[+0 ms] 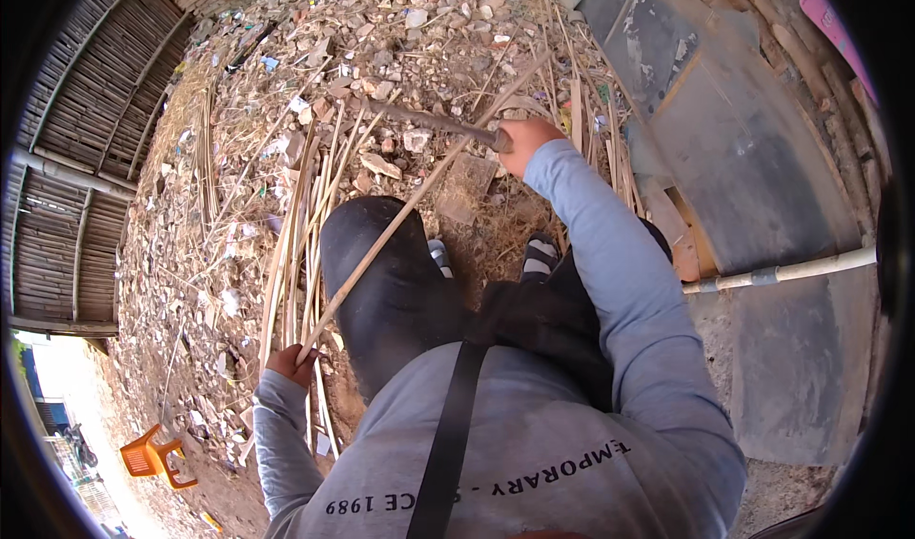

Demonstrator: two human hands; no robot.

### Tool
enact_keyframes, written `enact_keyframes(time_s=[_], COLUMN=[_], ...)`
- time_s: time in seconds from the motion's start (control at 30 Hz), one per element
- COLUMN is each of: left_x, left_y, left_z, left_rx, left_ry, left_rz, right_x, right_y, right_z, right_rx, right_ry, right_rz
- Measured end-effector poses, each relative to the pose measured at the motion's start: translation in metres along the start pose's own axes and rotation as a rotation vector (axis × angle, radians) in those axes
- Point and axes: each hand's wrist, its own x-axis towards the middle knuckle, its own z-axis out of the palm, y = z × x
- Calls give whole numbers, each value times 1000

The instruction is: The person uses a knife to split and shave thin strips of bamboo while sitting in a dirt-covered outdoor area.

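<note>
My left hand is closed around the near end of a long bamboo strip, low beside my left knee. The strip slants up and rightward across my left thigh, its far end over the rubble ground. In my closed right hand is the handle end of a machete, whose long brown blade points left. The blade crosses the strip in this view, just left of my right hand; I cannot tell whether they touch. Beside my left leg lies a bundle of pale split bamboo strips.
Broken bricks and stones cover the ground ahead. More strips lie beyond my right hand. Large grey sheets and a pale pole are on the right. A bamboo wall stands left; an orange plastic chair is at lower left.
</note>
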Motion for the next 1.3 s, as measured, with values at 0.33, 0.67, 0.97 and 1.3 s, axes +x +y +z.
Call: enact_keyframes(time_s=[0.33, 0.67, 0.97, 1.3], left_x=[10, 17, 22, 31], left_y=[-12, -21, -22, -22], left_z=[1, -6, -12, -19], left_rx=[-17, -134, -126, -147], left_ry=[15, -104, -215, -292], left_rz=[25, 0, -33, -110], right_x=[-3, 1, 24, 29], right_y=[-1, 5, 53, 40], right_z=[-15, -8, 10, 17], right_rx=[31, 44, 208, 22], right_ry=[2, -89, 208, -12], right_rz=[153, 137, 242, 163])
